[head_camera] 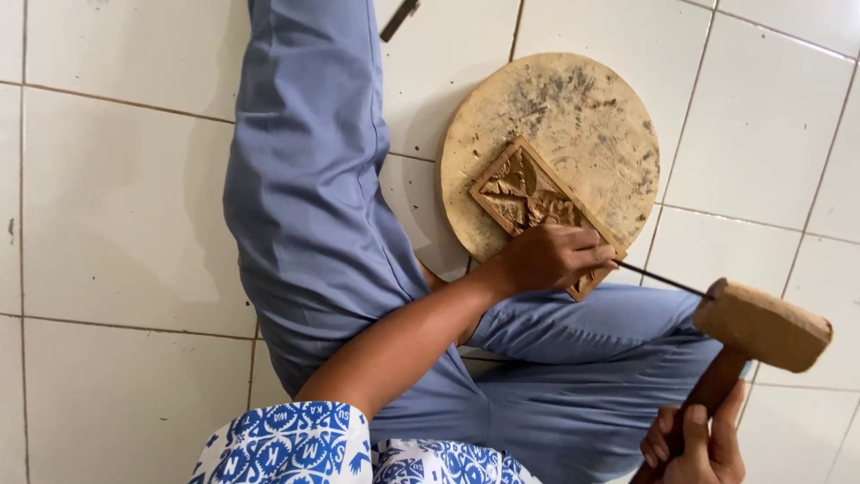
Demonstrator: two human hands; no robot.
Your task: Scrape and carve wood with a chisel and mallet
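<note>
A carved rectangular wooden panel [524, 193] lies on a round wooden board [573, 108] on the tiled floor. My left hand [548, 257] rests on the panel's near end and grips a thin dark chisel [661, 280], whose shaft sticks out to the right. My right hand [694, 444], at the bottom right, holds the handle of a wooden mallet [761, 327]. The mallet's block head sits against the chisel's outer end.
My legs in blue trousers [313, 179] are folded around the board, one running up the middle of the view. White floor tiles [116, 206] surround everything. A dark tool handle [399, 20] lies at the top edge.
</note>
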